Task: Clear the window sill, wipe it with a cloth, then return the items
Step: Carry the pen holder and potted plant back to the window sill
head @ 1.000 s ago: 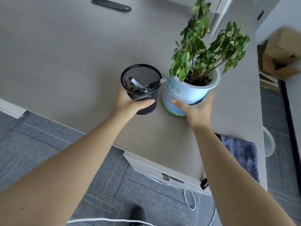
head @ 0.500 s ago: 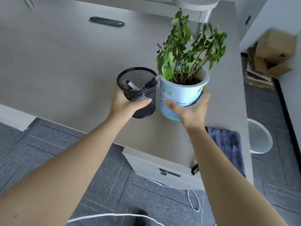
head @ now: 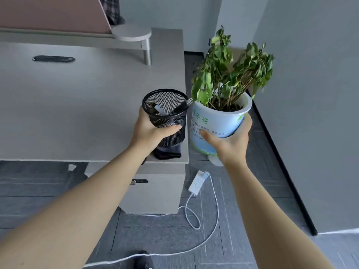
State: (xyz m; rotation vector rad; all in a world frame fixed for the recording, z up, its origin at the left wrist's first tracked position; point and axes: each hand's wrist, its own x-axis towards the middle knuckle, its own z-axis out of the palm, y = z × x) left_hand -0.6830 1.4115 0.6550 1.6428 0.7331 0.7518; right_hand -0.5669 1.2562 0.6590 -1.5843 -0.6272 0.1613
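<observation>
My left hand (head: 150, 131) grips a black mesh pen holder (head: 167, 113) with a couple of pens inside, held in the air above the desk's right front corner. My right hand (head: 229, 139) grips a white and blue plant pot (head: 215, 121) with a leafy green plant (head: 229, 74), held in the air just past the desk's right edge, over the floor. The two items almost touch side by side. A dark cloth (head: 168, 153) lies on the desk corner, mostly hidden below the pen holder. No window sill is in view.
The grey desk (head: 77, 105) has a dark cable slot (head: 53, 59) and a raised shelf with a round end (head: 132, 33). A drawer unit (head: 155, 191) stands under it. A white power strip (head: 198, 182) and cable lie on the floor. A grey wall (head: 310, 113) rises at right.
Both hands have lifted the pen holder and the plant pot off the desk and carried them right, past the desk's edge. My view has turned toward the wall.
</observation>
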